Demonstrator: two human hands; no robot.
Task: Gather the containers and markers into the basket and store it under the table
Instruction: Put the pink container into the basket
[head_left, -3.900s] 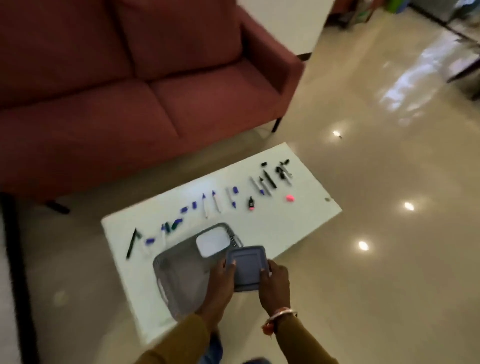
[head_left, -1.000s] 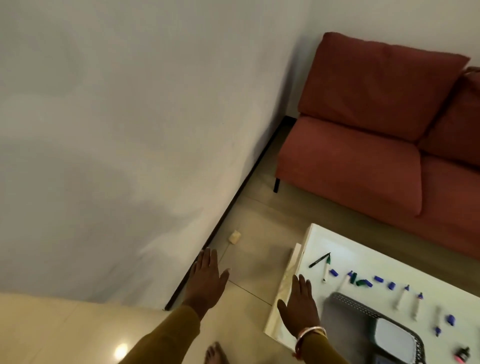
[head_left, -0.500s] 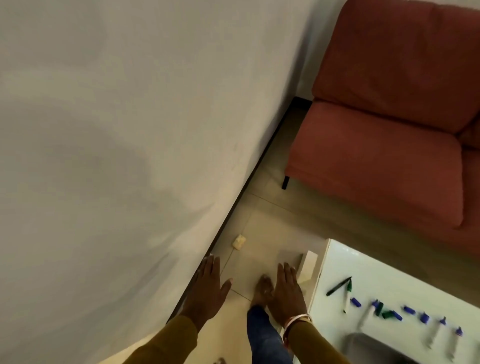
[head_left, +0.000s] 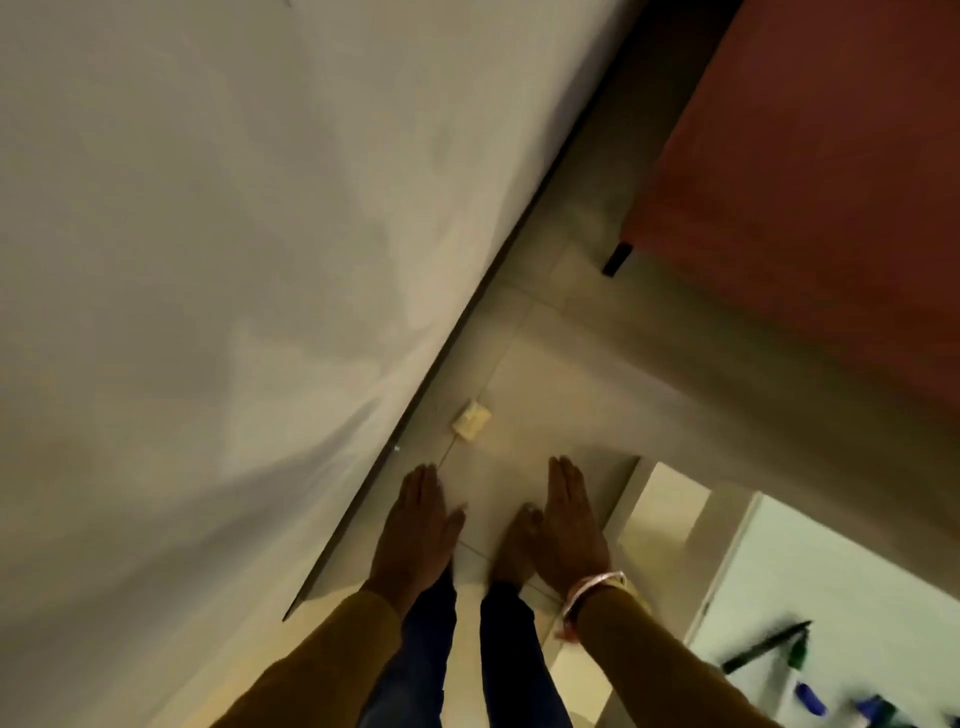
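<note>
My left hand (head_left: 415, 535) and my right hand (head_left: 571, 525) are stretched out flat, palms down, over the floor, holding nothing. A corner of the white table (head_left: 852, 587) shows at the lower right. On it lie a black marker (head_left: 763, 647), a green-capped marker (head_left: 797, 654) and blue caps (head_left: 810, 696). The basket and the containers are out of view.
A white wall (head_left: 208, 260) fills the left, meeting the tiled floor at a dark skirting line. The red sofa (head_left: 810, 182) stands at the upper right on a black leg (head_left: 616, 258). A small cream scrap (head_left: 471, 420) lies on the floor. My feet and legs show below.
The view has swung left and down, away from the table. The basket has left the frame. Both hands stay flat and empty, now over the floor beside the table's end.
</note>
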